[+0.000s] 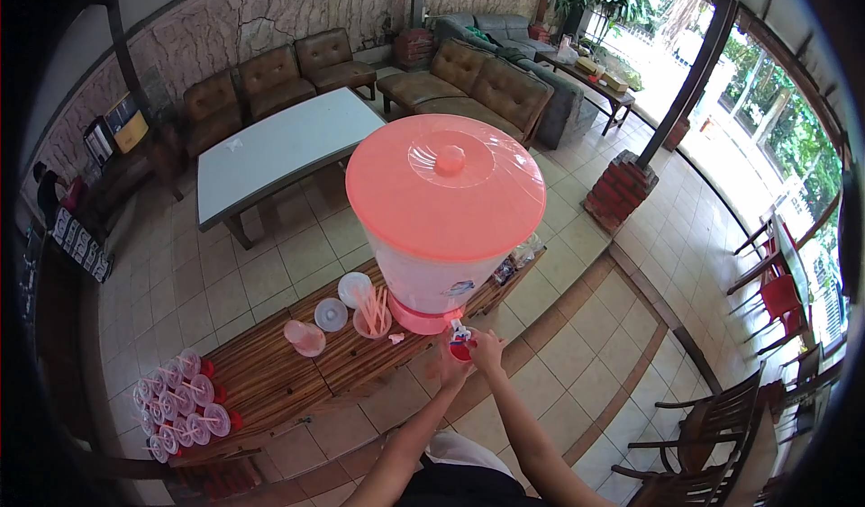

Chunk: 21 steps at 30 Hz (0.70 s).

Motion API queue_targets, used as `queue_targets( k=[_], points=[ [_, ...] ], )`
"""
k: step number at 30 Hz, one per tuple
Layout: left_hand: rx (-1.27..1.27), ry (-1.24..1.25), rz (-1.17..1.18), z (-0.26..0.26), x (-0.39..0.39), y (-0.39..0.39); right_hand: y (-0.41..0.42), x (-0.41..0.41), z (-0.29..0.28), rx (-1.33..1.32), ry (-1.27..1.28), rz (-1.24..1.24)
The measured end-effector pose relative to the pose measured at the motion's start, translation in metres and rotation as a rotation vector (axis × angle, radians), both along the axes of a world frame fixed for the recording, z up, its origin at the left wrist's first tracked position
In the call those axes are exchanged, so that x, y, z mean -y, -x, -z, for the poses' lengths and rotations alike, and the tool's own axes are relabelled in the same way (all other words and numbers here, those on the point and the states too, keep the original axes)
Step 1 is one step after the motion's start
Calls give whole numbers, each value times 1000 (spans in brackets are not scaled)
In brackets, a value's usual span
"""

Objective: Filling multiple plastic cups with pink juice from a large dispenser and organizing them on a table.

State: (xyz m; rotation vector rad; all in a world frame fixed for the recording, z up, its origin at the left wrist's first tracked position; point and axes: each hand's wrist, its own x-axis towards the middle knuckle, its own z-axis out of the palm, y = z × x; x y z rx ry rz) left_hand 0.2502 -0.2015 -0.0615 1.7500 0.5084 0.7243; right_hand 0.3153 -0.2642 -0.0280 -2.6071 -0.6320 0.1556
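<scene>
A large drink dispenser with a coral-pink lid (446,196) and a translucent body (426,274) stands on the wooden slatted table (297,365). At its front base is a white tap (459,330). Below the tap, my left hand (453,366) holds a cup with red liquid (461,351) from its left side. My right hand (486,350) is at the tap and the cup's rim, its fingers partly spread; whether it grips the tap lever is hard to see. Left of the dispenser, a container of pink straws (372,319) stands near a pink translucent jug (305,339).
Several lidded cups with straws (182,399) crowd the table's left end. Round plastic lids (331,314) lie beside the straws, and plastic packets (517,260) sit behind the dispenser. Beyond are a white-topped table (290,149) and brown seats (277,81). Wooden chairs (709,433) stand at right.
</scene>
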Motion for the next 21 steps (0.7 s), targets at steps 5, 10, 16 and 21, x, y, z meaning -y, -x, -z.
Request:
queue_targets(
  k=[5,10,16,21],
  points=[
    [12,51,-2,-5,2,-2,1,0,-3,0,-35,-5],
    [29,62,-11,-1,1,-2,2,-2,-4,-12,-16,7],
    [48,62,32,-9,3,-2,-3,4,9,3,7,14],
    [76,98,33,9,0,-2,2,-3,-3,5,-37,8]
  ],
)
